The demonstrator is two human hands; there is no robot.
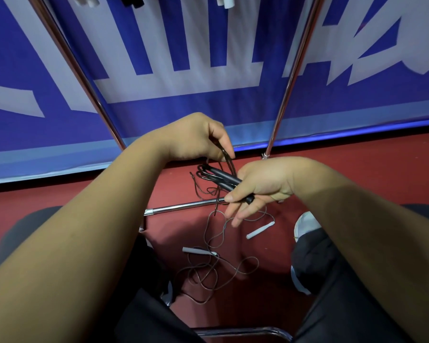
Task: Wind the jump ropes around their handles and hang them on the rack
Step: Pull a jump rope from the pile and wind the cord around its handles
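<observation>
My right hand (260, 186) grips a pair of black jump rope handles (221, 178) held together, pointing up-left. My left hand (203, 139) is just above them and pinches the thin dark cord (227, 157), which loops around the handles' far ends. A second rope lies on the red floor below: its white handles (260, 230) (200, 251) lie apart, with its brown cord (208, 271) tangled between my legs. The rack's two chrome uprights (84, 78) (292, 78) rise in front of me. Wound black and white handles (134, 1) hang at the top edge.
A blue and white banner (183, 45) stands behind the rack. The rack's chrome base bar (183, 206) lies across the floor under my hands. My knees and a white shoe (305, 224) flank the loose rope. A chrome chair edge (245, 331) is at the bottom.
</observation>
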